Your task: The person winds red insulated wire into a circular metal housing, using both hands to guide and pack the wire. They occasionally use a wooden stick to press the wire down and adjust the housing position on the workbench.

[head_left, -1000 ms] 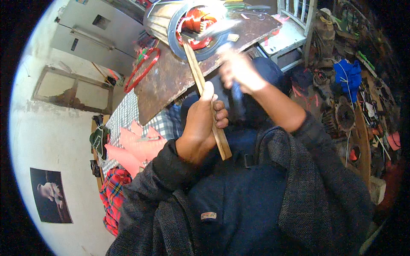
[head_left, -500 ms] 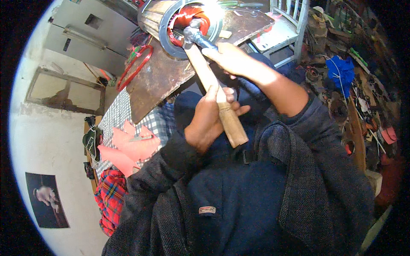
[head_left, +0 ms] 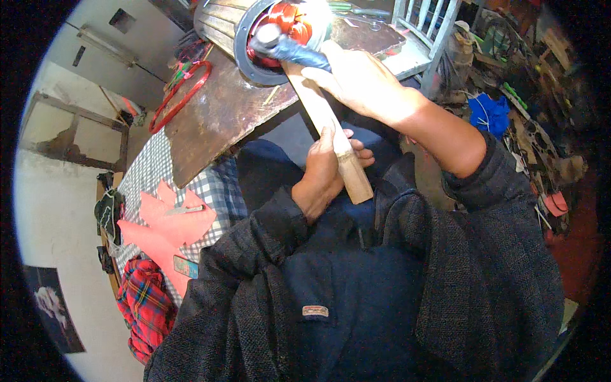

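My left hand (head_left: 324, 169) grips a pale wooden strip (head_left: 353, 175) that slants up to the mouth of a ribbed cylindrical housing (head_left: 219, 27) lying on its side on the worn board (head_left: 210, 114). Red-orange wire coils (head_left: 294, 20) show inside its dark rim. My right hand (head_left: 353, 79) is closed on the dark handle of a hammer (head_left: 294, 52), whose blurred metal head is over the coils, across the upper end of the strip. A red wire loop (head_left: 180, 95) lies on the board left of the housing.
A checked cloth (head_left: 153, 159) holds pink sheets (head_left: 168, 226) at left, beside a plaid blanket (head_left: 146, 299). A pale metal chair (head_left: 423, 38) stands behind the board. Assorted parts and a blue bag (head_left: 489, 113) clutter the floor at right.
My right hand has swung the hammer up and left over the coil opening. The strip has turned to show its broad face and shifted rightward with my left hand. The whole view has shifted.
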`<action>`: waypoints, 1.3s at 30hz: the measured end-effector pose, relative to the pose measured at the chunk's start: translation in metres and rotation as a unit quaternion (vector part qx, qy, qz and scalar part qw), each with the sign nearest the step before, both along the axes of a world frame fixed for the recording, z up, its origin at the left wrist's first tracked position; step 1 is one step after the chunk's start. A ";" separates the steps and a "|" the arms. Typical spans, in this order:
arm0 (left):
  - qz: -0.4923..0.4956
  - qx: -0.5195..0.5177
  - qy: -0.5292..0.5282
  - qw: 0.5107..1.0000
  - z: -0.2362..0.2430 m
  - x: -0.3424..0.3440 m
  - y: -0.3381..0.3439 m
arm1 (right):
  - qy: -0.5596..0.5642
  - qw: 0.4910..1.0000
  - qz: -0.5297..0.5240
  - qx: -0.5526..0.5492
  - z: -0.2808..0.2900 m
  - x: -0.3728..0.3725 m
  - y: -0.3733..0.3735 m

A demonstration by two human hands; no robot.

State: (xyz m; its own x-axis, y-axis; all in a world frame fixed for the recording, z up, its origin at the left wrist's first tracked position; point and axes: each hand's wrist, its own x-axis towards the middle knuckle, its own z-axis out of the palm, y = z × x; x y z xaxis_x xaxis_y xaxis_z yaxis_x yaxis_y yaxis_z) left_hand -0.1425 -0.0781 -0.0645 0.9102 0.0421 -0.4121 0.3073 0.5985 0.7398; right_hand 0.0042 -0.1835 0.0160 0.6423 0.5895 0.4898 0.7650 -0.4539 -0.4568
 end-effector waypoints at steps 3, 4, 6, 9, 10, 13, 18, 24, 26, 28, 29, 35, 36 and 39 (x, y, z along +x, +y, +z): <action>-0.002 0.000 0.016 1.000 -0.003 0.003 0.000 | 0.027 0.997 -0.047 -0.059 -0.001 0.005 0.003; 0.002 -0.005 0.031 1.000 -0.003 0.005 0.001 | 0.039 0.994 -0.057 -0.085 0.000 0.008 0.006; -0.012 -0.010 -0.006 1.000 -0.005 0.012 0.002 | 0.001 0.990 -0.050 -0.130 0.002 0.013 0.006; -0.024 -0.025 -0.010 0.999 -0.010 0.017 0.003 | -0.012 0.992 -0.039 -0.115 0.009 0.015 0.003; -0.027 -0.042 0.015 0.999 -0.013 0.018 0.003 | -0.017 0.995 -0.033 -0.092 0.012 0.016 0.002; -0.035 -0.042 0.001 0.999 -0.020 0.024 0.005 | -0.012 0.988 -0.076 -0.131 0.021 0.020 0.006; -0.074 -0.073 -0.006 0.995 -0.037 0.034 0.007 | -0.105 0.970 -0.030 -0.218 0.022 0.035 0.005; -0.098 -0.078 -0.078 0.989 -0.028 0.046 0.000 | -0.144 0.969 -0.051 -0.196 0.031 0.036 0.004; -0.134 -0.097 -0.051 0.985 -0.024 0.035 -0.008 | -0.069 0.971 -0.028 -0.229 0.041 0.035 -0.012; -0.227 -0.101 -0.114 0.962 -0.021 0.026 -0.022 | -0.101 0.957 -0.061 -0.265 0.041 0.028 -0.049; -0.242 -0.097 -0.093 0.961 -0.022 0.023 -0.027 | -0.118 0.961 -0.077 -0.238 0.036 0.027 -0.072; -0.315 0.056 -0.201 0.926 -0.032 0.031 -0.037 | 0.074 0.953 -0.287 -0.067 -0.045 0.077 -0.194; -0.323 0.109 -0.200 0.918 -0.031 0.035 -0.037 | 0.121 0.943 -0.307 -0.043 -0.063 0.092 -0.200; -0.323 0.159 -0.229 0.904 -0.025 0.039 -0.030 | 0.318 0.876 -0.363 -0.011 -0.115 0.136 -0.208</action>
State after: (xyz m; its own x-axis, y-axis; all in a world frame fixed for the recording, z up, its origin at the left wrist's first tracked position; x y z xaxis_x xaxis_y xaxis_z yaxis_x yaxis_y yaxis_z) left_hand -0.1039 -0.1085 -0.0897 0.8591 -0.5096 -0.0465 0.1346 0.1373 0.9813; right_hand 0.1406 -0.3915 -0.0994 0.9905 -0.0818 -0.1102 -0.1348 -0.7297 -0.6704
